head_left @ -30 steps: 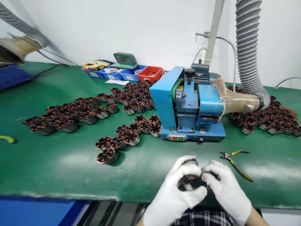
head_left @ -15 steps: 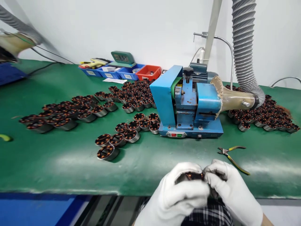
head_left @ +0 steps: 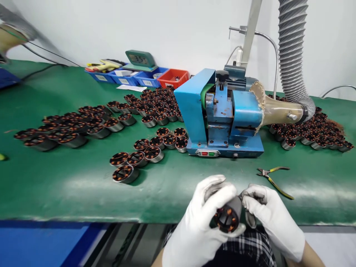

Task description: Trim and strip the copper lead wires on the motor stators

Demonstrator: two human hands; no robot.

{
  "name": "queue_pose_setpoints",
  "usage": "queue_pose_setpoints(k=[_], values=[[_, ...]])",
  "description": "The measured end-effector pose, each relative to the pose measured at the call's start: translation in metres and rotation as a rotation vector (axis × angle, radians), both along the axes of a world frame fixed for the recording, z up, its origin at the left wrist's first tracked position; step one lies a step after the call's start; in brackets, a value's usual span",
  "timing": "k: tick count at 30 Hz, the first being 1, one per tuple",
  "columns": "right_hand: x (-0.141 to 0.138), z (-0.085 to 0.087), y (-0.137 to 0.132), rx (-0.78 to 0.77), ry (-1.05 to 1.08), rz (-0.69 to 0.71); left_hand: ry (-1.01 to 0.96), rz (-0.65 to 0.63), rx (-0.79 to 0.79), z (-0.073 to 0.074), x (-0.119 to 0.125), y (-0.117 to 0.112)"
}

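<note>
Both of my hands wear white gloves and meet at the near edge of the green table [head_left: 69, 185]. My left hand [head_left: 203, 222] is wrapped round a small grey motor stator [head_left: 229, 217] with copper windings, its open end tilted toward me. My right hand [head_left: 271, 218] pinches at the stator's right side with thumb and forefinger; what sits between those fingertips is too small to make out. Right behind my hands stands a blue bench machine [head_left: 219, 115].
Several groups of stators [head_left: 83, 126] lie left of the machine and another pile [head_left: 314, 129] to its right, under a grey ribbed hose [head_left: 292, 52]. Yellow-handled pliers [head_left: 274, 176] lie at the right. Blue and red bins [head_left: 155, 78] and a green clock [head_left: 136, 59] line the wall.
My left hand has turned the stator so its open wound end faces me and lowered it slightly. My right hand stays pinched at its side. The view has shifted a little.
</note>
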State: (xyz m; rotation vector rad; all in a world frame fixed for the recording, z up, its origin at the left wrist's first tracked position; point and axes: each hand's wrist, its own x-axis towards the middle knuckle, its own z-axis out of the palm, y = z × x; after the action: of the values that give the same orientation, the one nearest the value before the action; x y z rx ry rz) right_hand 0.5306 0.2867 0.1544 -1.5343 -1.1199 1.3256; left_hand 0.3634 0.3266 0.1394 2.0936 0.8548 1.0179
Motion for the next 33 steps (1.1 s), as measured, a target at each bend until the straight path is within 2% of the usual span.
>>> queue_pose_setpoints(k=[2, 5, 6, 8, 10, 12, 14, 16, 19, 22, 24, 26, 29, 31, 33], values=[[0.001, -0.001, 0.0, -0.007, -0.041, 0.006, 0.062, -0.085, -0.12, -0.001, 0.0, 0.003], [0.0, -0.006, -0.001, 0.144, -0.354, -0.044, 0.064, -0.221, -0.322, -0.004, 0.0, 0.005], [0.0, -0.008, -0.001, 0.195, -0.45, -0.058, 0.064, -0.242, -0.323, -0.006, 0.0, 0.004], [0.002, -0.015, 0.0, 0.191, -0.492, -0.034, 0.075, -0.196, -0.183, -0.016, 0.001, 0.002], [0.006, -0.025, 0.003, 0.058, -0.37, 0.082, 0.142, -0.085, 0.028, -0.029, 0.003, 0.0], [0.01, -0.036, 0.008, -0.071, -0.256, 0.211, 0.246, -0.003, 0.123, -0.043, 0.006, 0.0], [0.014, -0.045, 0.014, -0.108, -0.255, 0.294, 0.311, -0.006, 0.09, -0.052, 0.008, 0.003], [0.017, -0.049, 0.02, -0.075, -0.325, 0.341, 0.334, -0.029, 0.024, -0.056, 0.01, 0.009], [0.028, -0.041, 0.026, 0.027, -0.476, 0.397, 0.376, -0.032, -0.042, -0.056, 0.009, 0.018], [0.057, -0.03, 0.025, 0.121, -0.635, 0.463, 0.41, -0.025, -0.081, -0.054, 0.005, 0.021], [0.089, -0.028, 0.022, 0.192, -0.846, 0.513, 0.42, -0.021, -0.091, -0.053, 0.003, 0.02], [0.122, -0.034, 0.018, 0.259, -1.114, 0.473, 0.419, -0.021, -0.094, -0.051, 0.003, 0.017], [0.155, -0.054, 0.012, 0.334, -1.375, 0.285, 0.374, -0.023, -0.035, -0.045, 0.007, 0.013], [0.16, -0.07, 0.007, 0.357, -1.495, 0.218, 0.373, -0.044, 0.008, -0.04, 0.012, 0.012], [0.155, -0.083, 0.002, 0.308, -1.556, 0.159, 0.434, -0.081, 0.004, -0.035, 0.018, 0.011]])
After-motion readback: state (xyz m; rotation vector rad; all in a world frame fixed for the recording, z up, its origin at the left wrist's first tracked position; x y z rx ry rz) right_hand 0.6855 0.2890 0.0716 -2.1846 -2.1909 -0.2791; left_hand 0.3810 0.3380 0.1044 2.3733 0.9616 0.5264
